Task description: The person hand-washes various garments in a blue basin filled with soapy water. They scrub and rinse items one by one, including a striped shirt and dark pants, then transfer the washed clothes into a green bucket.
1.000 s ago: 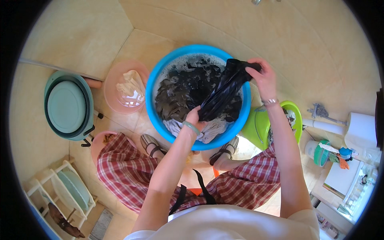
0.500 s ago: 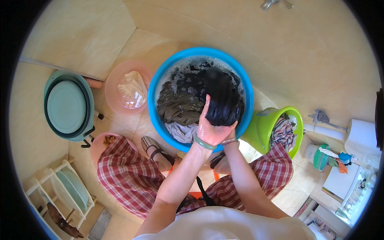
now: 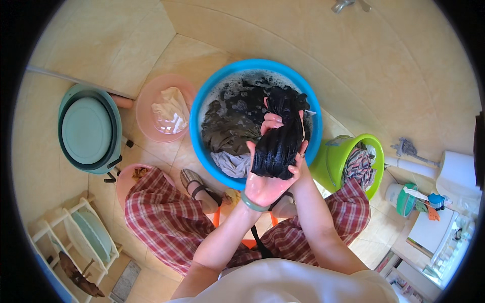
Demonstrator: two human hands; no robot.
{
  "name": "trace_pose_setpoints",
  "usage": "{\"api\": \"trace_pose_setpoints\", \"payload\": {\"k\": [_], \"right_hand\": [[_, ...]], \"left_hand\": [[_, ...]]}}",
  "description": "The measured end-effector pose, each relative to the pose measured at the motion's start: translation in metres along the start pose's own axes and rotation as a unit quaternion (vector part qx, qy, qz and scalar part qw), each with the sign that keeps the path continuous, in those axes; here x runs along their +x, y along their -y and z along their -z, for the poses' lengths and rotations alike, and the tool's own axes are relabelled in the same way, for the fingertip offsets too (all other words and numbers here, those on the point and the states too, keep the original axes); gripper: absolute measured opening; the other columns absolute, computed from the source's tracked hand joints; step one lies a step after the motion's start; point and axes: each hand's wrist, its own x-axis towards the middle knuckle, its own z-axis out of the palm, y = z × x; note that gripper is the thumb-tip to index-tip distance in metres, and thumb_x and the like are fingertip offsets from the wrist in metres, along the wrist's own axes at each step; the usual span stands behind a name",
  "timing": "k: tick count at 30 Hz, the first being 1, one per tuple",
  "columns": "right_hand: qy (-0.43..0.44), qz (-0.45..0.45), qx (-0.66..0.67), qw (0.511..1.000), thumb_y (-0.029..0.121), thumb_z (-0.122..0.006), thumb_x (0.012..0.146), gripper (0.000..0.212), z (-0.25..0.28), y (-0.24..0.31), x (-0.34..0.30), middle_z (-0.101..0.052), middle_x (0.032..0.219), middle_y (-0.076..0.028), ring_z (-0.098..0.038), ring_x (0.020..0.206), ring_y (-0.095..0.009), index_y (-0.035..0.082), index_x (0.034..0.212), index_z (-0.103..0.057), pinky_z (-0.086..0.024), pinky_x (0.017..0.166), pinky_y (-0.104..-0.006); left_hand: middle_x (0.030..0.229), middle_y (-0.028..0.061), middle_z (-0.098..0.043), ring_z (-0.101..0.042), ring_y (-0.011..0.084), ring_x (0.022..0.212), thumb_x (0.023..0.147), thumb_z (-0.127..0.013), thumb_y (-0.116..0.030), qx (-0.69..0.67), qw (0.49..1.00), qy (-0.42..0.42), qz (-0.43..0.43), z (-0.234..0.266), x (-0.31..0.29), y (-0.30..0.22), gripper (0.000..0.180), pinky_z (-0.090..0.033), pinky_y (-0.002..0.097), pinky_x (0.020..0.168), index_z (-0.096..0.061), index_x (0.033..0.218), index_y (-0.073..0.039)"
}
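A wet black garment (image 3: 275,154) is bunched above the blue basin (image 3: 196,113). My left hand (image 3: 265,191), below a green bangle, cups the near end of the bunch with its palm up and fingers curled round the sides. Farther up, the fingers of my right hand (image 3: 272,122) wrap round the garment; most of that hand is hidden behind the cloth. Sudsy water fills the basin. In it lie a dark olive garment (image 3: 227,129), more black cloth and a pale grey-lilac cloth (image 3: 233,164) near the front rim.
Right of the basin, a lime-green bucket (image 3: 323,166) leans with striped cloth (image 3: 359,169) inside. A pink basin (image 3: 146,108) with a white cloth stands to the left, beside teal collapsible basins (image 3: 86,132). My knees in plaid trousers flank the front. A tap (image 3: 343,5) is on the wall.
The black garment has been drawn nearer to me and gathered tighter. My right hand has moved up, its fingers now showing round the far part. My left hand has come slightly nearer.
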Motion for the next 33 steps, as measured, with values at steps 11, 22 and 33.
{"api": "trace_pose_setpoints", "payload": {"k": [11, 22, 33], "right_hand": [[-0.320, -0.150, -0.471, 0.808, 0.032, -0.063, 0.085, 0.030, -0.053, 0.045, 0.001, -0.063, 0.071, -0.008, -0.065, 0.074, -0.023, 0.003, 0.081, -0.064, -0.053, 0.072, -0.0330], [-0.338, -0.067, -0.673, 0.655, 0.012, -0.070, 0.075, 0.016, -0.027, 0.046, 0.011, -0.066, 0.074, -0.008, -0.064, 0.065, -0.017, -0.003, 0.080, -0.066, -0.051, 0.059, -0.0304], [-0.371, -0.015, -0.897, 0.241, 0.028, -0.072, 0.067, 0.036, 0.045, 0.037, 0.008, -0.063, 0.080, -0.031, -0.064, 0.081, -0.043, -0.007, 0.073, -0.066, -0.053, 0.075, -0.0432]], "left_hand": [[0.104, 0.0050, -0.059, -0.057, 0.0150, 0.090, 0.083, -0.074, -0.033, 0.573, 0.782, -0.231, 0.085, -0.033, 0.010, -0.009, 0.052, -0.049, 0.0268, 0.067, -0.053, 0.122, -0.006], [0.102, 0.0074, -0.065, -0.060, 0.0171, 0.091, 0.072, -0.078, -0.021, 0.823, 0.510, -0.238, -0.074, 0.028, 0.039, -0.035, 0.048, -0.049, 0.0320, 0.083, -0.058, 0.110, 0.002], [0.108, 0.0246, -0.064, -0.062, 0.0356, 0.105, 0.062, -0.081, -0.043, 0.869, 0.341, -0.347, -0.087, 0.090, 0.052, -0.068, 0.075, -0.049, 0.0401, 0.090, -0.056, 0.115, 0.004]]}}
